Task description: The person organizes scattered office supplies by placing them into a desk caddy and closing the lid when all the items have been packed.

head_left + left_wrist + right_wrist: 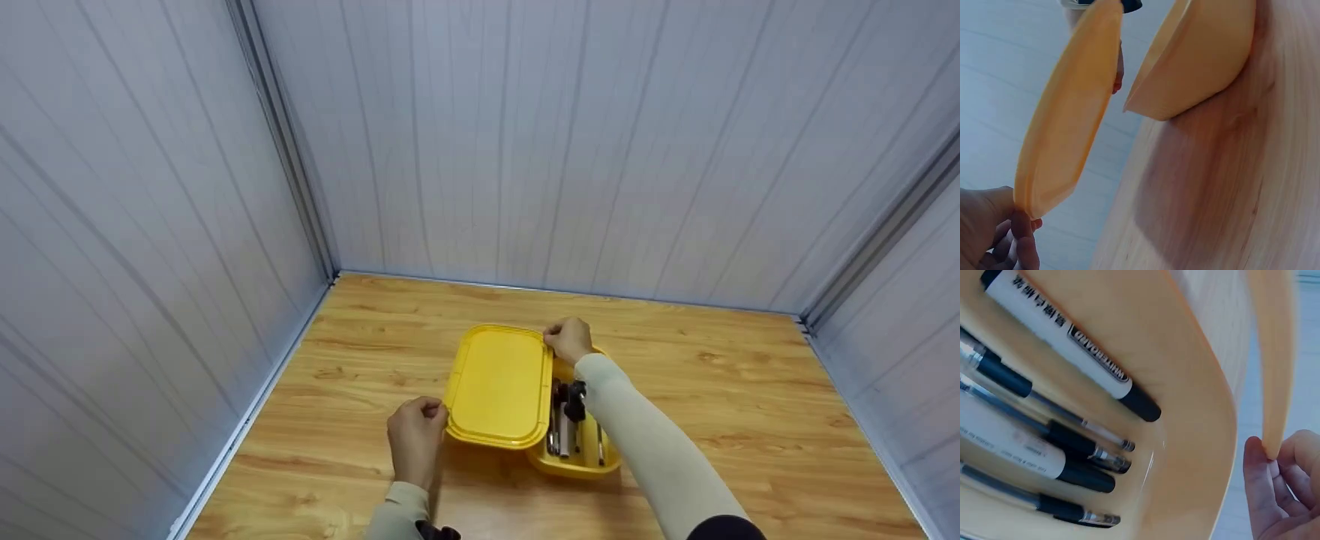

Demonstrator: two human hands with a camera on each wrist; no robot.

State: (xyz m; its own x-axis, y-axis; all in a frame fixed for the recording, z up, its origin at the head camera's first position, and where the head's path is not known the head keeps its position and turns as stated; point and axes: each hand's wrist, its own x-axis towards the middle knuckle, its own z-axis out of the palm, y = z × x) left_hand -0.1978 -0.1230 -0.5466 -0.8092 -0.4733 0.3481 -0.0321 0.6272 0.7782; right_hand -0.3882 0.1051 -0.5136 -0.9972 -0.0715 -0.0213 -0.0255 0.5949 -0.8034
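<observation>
A yellow plastic lid (499, 386) is held up by both hands, raised above the floor and to the left of a yellow box (574, 470). My left hand (417, 439) pinches its near left corner between thumb and fingers. At the far right corner, my right hand (570, 340) pinches the rim, as the right wrist view also shows at close range. Inside the open box lie whiteboard markers (1067, 343) with black caps and several pens (1078, 509). The lid overlaps the box's left side in the head view.
The wood-grain surface (360, 337) spreads around the box. Pale panelled walls (525, 150) enclose it at the back, left and right. A shadow lies on the wood beside the box.
</observation>
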